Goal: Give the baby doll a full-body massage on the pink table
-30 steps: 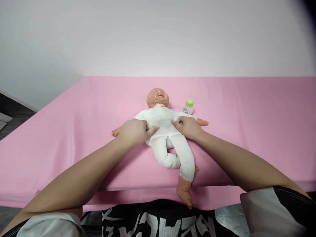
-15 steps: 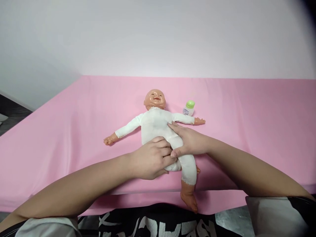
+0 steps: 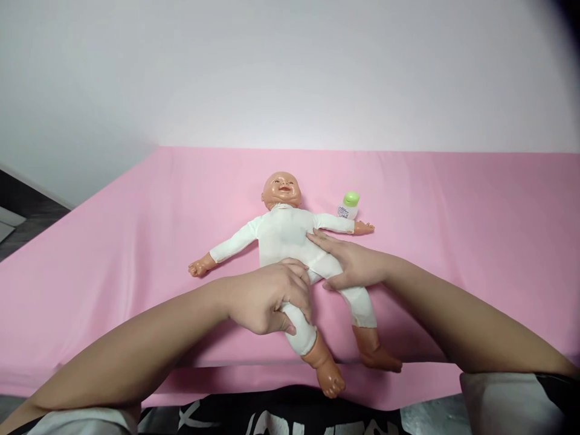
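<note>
A baby doll (image 3: 281, 232) with a white cloth body and hard plastic head, hands and feet lies on its back, feet towards me. My left hand (image 3: 272, 296) wraps round the doll's leg on the left at the thigh and knee, thumb underneath on the near side. That leg's bare foot (image 3: 328, 368) hangs over the front edge. Across the hip and upper thigh of the other leg lies my right hand (image 3: 356, 263), fingers up along the doll's side and thumb by the groin. Its other foot (image 3: 374, 350) points right.
A small bottle with a green cap (image 3: 348, 205) lies beside the doll's outstretched arm on the right. Pink cloth (image 3: 475, 241) covers the table and hangs over its front edge. A pale wall (image 3: 290, 72) rises behind.
My left hand has turned, with its thumb now showing, and the leg in it has come out straight towards me. The other leg has swung right. My right hand stays at the hip.
</note>
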A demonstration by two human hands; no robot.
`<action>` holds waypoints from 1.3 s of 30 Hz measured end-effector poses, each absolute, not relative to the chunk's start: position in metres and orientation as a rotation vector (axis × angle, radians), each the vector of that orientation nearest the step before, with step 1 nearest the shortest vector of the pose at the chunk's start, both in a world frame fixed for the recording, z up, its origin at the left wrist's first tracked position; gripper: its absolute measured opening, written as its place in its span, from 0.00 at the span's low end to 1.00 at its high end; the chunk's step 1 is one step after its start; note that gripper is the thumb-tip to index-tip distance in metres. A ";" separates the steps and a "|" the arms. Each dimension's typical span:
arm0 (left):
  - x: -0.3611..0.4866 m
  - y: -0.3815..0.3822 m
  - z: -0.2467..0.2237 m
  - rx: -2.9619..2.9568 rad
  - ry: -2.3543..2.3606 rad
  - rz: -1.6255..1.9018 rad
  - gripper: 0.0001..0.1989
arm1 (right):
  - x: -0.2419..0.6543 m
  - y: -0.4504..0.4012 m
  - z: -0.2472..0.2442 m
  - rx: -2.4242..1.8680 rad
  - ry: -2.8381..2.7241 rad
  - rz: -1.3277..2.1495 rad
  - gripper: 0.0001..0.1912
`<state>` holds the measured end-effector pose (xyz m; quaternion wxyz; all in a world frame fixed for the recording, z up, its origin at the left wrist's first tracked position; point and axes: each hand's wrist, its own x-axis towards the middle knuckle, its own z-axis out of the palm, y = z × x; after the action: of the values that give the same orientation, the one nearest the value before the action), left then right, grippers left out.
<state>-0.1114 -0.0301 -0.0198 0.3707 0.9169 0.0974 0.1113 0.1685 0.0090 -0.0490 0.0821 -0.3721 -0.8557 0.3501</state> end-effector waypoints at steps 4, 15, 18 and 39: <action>-0.111 -0.029 -0.025 2.339 0.260 0.374 0.08 | 0.150 -0.010 -0.070 -1.198 -2.386 0.983 0.61; -0.118 -0.005 -0.064 2.413 1.450 1.093 0.21 | 0.125 -0.041 -0.091 -1.120 -2.418 0.577 0.44; -0.118 -0.002 -0.069 2.343 1.487 0.946 0.30 | 0.125 -0.045 -0.081 -1.130 -2.443 0.534 0.46; -0.099 0.109 -0.051 1.475 1.510 1.472 0.21 | 0.104 0.108 -0.062 -1.181 -1.476 0.767 0.29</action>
<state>-0.0988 0.1088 -0.0511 0.2803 0.5502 0.5632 0.5492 0.1040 0.1081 -0.0623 0.5236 -0.4933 -0.6164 0.3202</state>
